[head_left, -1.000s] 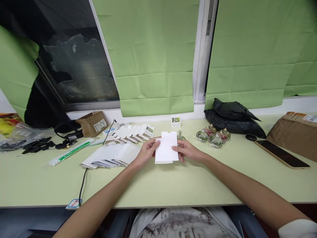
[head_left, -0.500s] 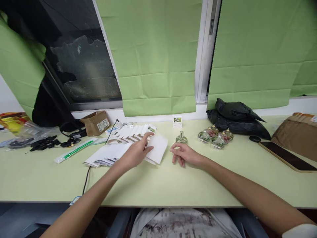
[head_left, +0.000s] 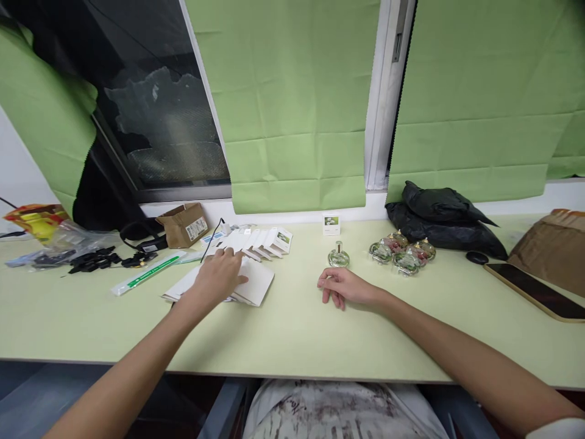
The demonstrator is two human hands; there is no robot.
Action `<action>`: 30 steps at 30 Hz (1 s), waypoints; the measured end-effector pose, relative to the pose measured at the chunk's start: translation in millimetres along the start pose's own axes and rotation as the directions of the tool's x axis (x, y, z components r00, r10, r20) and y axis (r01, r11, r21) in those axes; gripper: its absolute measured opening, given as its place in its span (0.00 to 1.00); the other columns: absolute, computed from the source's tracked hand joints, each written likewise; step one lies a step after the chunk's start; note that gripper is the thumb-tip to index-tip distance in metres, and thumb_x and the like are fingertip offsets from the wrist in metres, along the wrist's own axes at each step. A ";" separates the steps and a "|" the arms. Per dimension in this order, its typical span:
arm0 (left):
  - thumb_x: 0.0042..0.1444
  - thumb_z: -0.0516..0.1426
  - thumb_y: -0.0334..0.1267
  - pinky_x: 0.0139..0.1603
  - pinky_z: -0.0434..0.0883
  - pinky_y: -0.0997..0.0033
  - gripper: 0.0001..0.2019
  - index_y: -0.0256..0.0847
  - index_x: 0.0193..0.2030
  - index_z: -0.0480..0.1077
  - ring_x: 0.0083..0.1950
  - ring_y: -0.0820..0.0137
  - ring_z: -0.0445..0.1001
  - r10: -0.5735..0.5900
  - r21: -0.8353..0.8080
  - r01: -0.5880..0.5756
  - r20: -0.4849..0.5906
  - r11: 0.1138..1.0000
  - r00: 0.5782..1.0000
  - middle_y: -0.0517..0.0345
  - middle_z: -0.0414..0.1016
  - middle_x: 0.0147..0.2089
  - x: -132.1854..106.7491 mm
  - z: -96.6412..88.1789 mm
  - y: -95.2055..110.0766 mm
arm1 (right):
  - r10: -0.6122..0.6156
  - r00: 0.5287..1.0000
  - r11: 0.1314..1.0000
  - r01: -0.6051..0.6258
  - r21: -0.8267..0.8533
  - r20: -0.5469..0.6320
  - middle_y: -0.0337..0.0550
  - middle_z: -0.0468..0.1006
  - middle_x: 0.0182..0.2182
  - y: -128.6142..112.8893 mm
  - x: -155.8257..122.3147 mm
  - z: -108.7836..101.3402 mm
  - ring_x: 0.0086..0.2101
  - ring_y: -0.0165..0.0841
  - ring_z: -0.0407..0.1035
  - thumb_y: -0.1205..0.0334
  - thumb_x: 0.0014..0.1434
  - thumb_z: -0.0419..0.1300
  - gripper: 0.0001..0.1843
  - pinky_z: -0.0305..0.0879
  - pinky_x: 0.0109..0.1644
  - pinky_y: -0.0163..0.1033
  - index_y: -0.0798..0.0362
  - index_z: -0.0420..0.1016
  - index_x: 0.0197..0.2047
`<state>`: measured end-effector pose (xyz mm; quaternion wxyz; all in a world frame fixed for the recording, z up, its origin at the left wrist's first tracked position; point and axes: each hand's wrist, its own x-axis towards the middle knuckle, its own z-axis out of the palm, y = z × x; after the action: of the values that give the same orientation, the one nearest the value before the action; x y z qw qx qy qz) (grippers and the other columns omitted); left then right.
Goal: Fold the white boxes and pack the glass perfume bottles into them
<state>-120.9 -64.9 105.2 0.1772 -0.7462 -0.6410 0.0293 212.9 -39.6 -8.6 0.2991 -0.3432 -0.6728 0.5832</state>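
Observation:
My left hand (head_left: pixel 220 274) rests over a stack of flat white cartons (head_left: pixel 256 281), fingers stretched out and thumb apart. Its fingertips reach the near side of a row of small white boxes (head_left: pixel 262 241), the end one with a green picture. What lies under the palm is hidden. My right hand (head_left: pixel 345 286) lies on the table with loosely bent fingers and holds nothing. Just behind it stands a clear glass perfume bottle (head_left: pixel 338 257) with a silver neck. Farther back, a single white box (head_left: pixel 331 224) with a green picture stands upright.
Several wrapped perfume bottles (head_left: pixel 402 253) sit right of centre, before a black plastic bag (head_left: pixel 443 221). A phone (head_left: pixel 534 289) and a brown package (head_left: pixel 553 250) are at far right. Leftward lie an open cardboard box (head_left: pixel 183 227), a green-striped plastic sleeve (head_left: pixel 148 274) and black cables (head_left: pixel 94 261).
My left hand has moved left, and the flat white carton under it has gone left onto the stack. My right hand has hardly moved. The view has shifted slightly.

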 end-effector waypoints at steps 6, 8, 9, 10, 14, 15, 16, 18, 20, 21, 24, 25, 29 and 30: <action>0.67 0.53 0.33 0.53 0.69 0.53 0.13 0.33 0.52 0.75 0.53 0.51 0.74 0.303 0.007 -0.303 -0.066 0.953 0.951 0.37 0.76 0.52 -27.9 25.1 72.3 | 0.015 1.000 0.999 -0.015 -0.039 0.005 0.45 0.84 0.32 -2.7 -2.5 1.6 0.20 0.28 0.70 0.37 0.62 0.62 0.25 0.68 0.19 0.34 0.52 0.71 0.40; 0.66 0.52 0.29 0.51 0.69 0.55 0.13 0.31 0.52 0.75 0.52 0.52 0.75 0.300 0.060 -0.298 -0.026 0.953 0.954 0.38 0.77 0.50 -30.6 35.6 77.7 | -0.037 0.999 0.993 0.032 -0.117 -0.038 0.43 0.83 0.30 -7.3 -5.9 3.6 0.18 0.27 0.66 0.37 0.66 0.59 0.23 0.63 0.19 0.34 0.52 0.72 0.39; 0.66 0.51 0.27 0.51 0.69 0.56 0.14 0.31 0.52 0.75 0.52 0.53 0.75 0.288 0.093 -0.284 -0.032 0.954 0.957 0.38 0.76 0.50 -30.4 39.5 76.6 | -0.098 0.991 0.979 0.080 -0.186 -0.089 0.41 0.81 0.28 -10.3 -7.8 4.2 0.18 0.27 0.64 0.39 0.67 0.57 0.22 0.61 0.20 0.34 0.51 0.72 0.39; 0.66 0.51 0.25 0.51 0.68 0.56 0.14 0.31 0.52 0.75 0.53 0.53 0.74 0.275 0.118 -0.269 -0.045 0.956 0.960 0.38 0.76 0.50 -29.5 42.2 74.0 | -0.183 0.970 0.952 0.135 -0.276 -0.157 0.39 0.79 0.25 -13.5 -9.6 4.4 0.18 0.27 0.62 0.40 0.69 0.55 0.21 0.59 0.22 0.34 0.50 0.73 0.39; 0.63 0.51 0.22 0.52 0.67 0.57 0.15 0.30 0.51 0.76 0.54 0.52 0.73 0.257 0.127 -0.245 -0.085 0.961 0.963 0.36 0.76 0.50 -25.4 42.1 62.6 | -0.518 0.774 0.758 0.218 -0.615 -0.364 0.36 0.72 0.24 -23.3 -13.9 -2.2 0.25 0.31 0.63 0.48 0.72 0.53 0.17 0.59 0.33 0.38 0.48 0.74 0.38; 0.62 0.51 0.20 0.52 0.67 0.56 0.15 0.30 0.50 0.76 0.54 0.52 0.73 0.258 0.123 -0.246 -0.088 0.961 0.962 0.36 0.76 0.50 -24.9 40.3 61.6 | -0.555 0.734 0.725 0.196 -0.661 -0.391 0.36 0.72 0.25 -24.2 -14.1 -5.3 0.26 0.31 0.63 0.49 0.72 0.52 0.16 0.59 0.34 0.38 0.48 0.74 0.39; 0.61 0.51 0.19 0.53 0.67 0.56 0.16 0.29 0.50 0.76 0.54 0.52 0.73 0.259 0.123 -0.248 -0.087 0.961 0.962 0.36 0.76 0.50 -24.5 38.2 61.4 | -0.577 0.702 0.702 0.165 -0.693 -0.417 0.36 0.71 0.26 -24.5 -14.0 -8.4 0.26 0.32 0.63 0.50 0.73 0.52 0.15 0.59 0.35 0.38 0.48 0.74 0.40; 0.60 0.51 0.18 0.53 0.67 0.55 0.17 0.30 0.50 0.76 0.54 0.52 0.74 0.260 0.137 -0.249 -0.069 0.959 0.963 0.36 0.76 0.50 -23.6 33.5 63.2 | -0.593 0.654 0.681 0.095 -0.727 -0.470 0.36 0.70 0.26 -23.7 -13.2 -13.9 0.27 0.33 0.64 0.52 0.73 0.51 0.13 0.58 0.36 0.39 0.48 0.73 0.43; 0.58 0.52 0.18 0.52 0.67 0.56 0.18 0.30 0.50 0.76 0.53 0.51 0.74 0.262 0.155 -0.253 -0.041 0.955 0.964 0.36 0.76 0.51 -21.4 28.8 66.7 | -0.595 0.609 0.677 0.029 -0.735 -0.524 0.38 0.71 0.30 -21.9 -11.5 -17.6 0.31 0.35 0.66 0.53 0.72 0.51 0.12 0.60 0.38 0.40 0.48 0.71 0.48; 0.57 0.53 0.18 0.52 0.67 0.56 0.18 0.30 0.50 0.76 0.53 0.51 0.74 0.266 0.160 -0.258 -0.025 0.953 0.964 0.36 0.76 0.51 -19.8 26.6 68.7 | -0.600 0.585 0.676 0.006 -0.737 -0.546 0.40 0.71 0.33 -20.7 -10.3 -18.7 0.33 0.36 0.67 0.53 0.71 0.52 0.12 0.61 0.40 0.40 0.48 0.70 0.50; 0.55 0.54 0.18 0.50 0.67 0.56 0.18 0.30 0.50 0.76 0.51 0.51 0.74 0.277 0.148 -0.277 0.020 0.949 0.961 0.37 0.76 0.51 -13.2 21.2 74.8 | -0.623 0.540 0.662 -0.021 -0.749 -0.566 0.46 0.71 0.42 -15.4 -6.0 -20.7 0.42 0.41 0.68 0.52 0.68 0.55 0.17 0.65 0.48 0.45 0.50 0.65 0.56; 0.55 0.54 0.19 0.50 0.67 0.55 0.18 0.30 0.50 0.76 0.51 0.51 0.75 0.275 0.139 -0.277 0.031 0.951 0.961 0.37 0.76 0.51 -10.6 20.1 76.7 | -0.630 0.539 0.653 -0.023 -0.757 -0.559 0.49 0.70 0.45 -12.8 -4.3 -21.5 0.45 0.43 0.68 0.51 0.68 0.56 0.19 0.66 0.51 0.48 0.50 0.64 0.58; 0.55 0.55 0.20 0.52 0.66 0.54 0.17 0.31 0.48 0.77 0.52 0.50 0.74 0.277 0.091 -0.276 0.005 0.957 0.961 0.36 0.76 0.50 1.1 20.6 86.4 | -0.608 0.568 0.648 -0.049 -0.760 -0.555 0.54 0.69 0.52 0.4 2.1 -27.0 0.52 0.48 0.65 0.49 0.64 0.59 0.28 0.64 0.58 0.54 0.51 0.60 0.63; 0.55 0.55 0.20 0.54 0.66 0.53 0.17 0.32 0.49 0.76 0.53 0.50 0.74 0.283 0.064 -0.281 -0.020 0.958 0.959 0.35 0.76 0.51 4.8 21.7 90.7 | -0.583 0.587 0.662 -0.057 -0.747 -0.562 0.54 0.70 0.52 3.6 3.3 -29.1 0.52 0.48 0.65 0.50 0.64 0.60 0.29 0.64 0.58 0.54 0.51 0.59 0.64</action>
<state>-40.1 -65.8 58.4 0.2030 -0.8246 -0.5243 0.0627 234.8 -19.8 -8.0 0.4923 -0.5277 -0.6919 0.0224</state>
